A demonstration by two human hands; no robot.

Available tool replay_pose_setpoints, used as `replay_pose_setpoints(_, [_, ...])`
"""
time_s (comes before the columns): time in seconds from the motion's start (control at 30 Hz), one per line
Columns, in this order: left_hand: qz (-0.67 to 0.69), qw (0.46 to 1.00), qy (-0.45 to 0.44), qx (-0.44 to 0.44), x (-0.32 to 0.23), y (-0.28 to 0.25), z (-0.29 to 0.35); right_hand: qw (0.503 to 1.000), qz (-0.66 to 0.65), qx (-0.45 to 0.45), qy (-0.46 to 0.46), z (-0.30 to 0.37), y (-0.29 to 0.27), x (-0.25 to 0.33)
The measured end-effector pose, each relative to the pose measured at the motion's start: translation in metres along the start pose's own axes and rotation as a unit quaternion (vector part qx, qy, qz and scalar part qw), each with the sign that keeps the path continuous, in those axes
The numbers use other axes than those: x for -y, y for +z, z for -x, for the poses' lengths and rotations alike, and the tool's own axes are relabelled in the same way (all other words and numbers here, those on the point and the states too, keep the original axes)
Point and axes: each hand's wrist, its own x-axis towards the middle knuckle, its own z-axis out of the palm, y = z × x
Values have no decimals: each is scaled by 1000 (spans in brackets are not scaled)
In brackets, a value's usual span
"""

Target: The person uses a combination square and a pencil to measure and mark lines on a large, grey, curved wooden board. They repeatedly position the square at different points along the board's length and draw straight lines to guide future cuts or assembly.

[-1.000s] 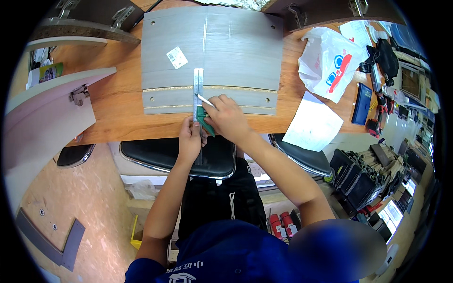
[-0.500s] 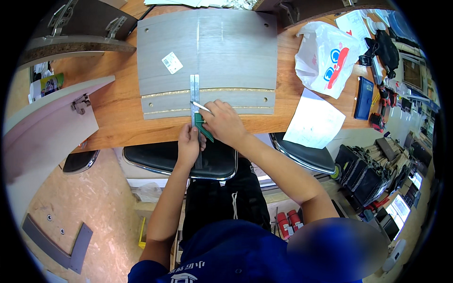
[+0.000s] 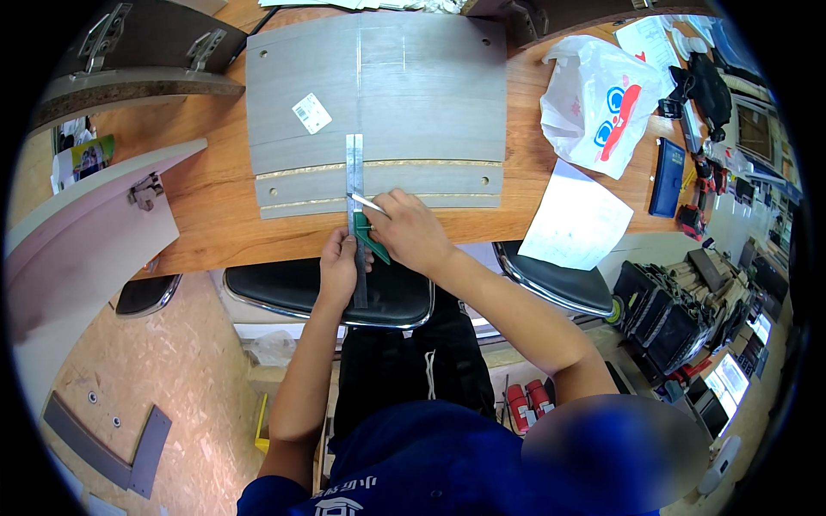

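A grey board lies on the wooden table, with a narrower grey strip along its near side. Across the strip and onto the board runs the steel blade of a combination square, which has a green head. My left hand is closed around the square's head and blade at the table's near edge. In my right hand is a white pen, its tip at the blade over the strip. My right fingers are close beside the green head; whether they touch it I cannot tell.
A white plastic bag, a sheet of paper and a dark blue case lie to the right. Panels with hinges stand at the left. Black stools sit under the near table edge.
The green head, my right hand and the pen tip have shifted slightly toward me along the blade. My left hand keeps its hold on the square, and the board looks much the same.
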Motion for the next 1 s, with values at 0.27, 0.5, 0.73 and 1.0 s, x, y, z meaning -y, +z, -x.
replay_pose_setpoints(0.27, [25,997,12,-71,-2,13,10,1000,19,-2,-2,5,5,0])
replay_pose_setpoints(0.5, [103,990,4,-96,7,2,8,998,59,-2,-20,5,10,-2])
replay_pose_setpoints(0.73, [7,994,33,-106,5,3,17,999,47,-10,-24,8,13,-6])
replay_pose_setpoints(1.0, [-21,994,68,-86,5,-1,6,998,46,-10,-30,7,11,-5])
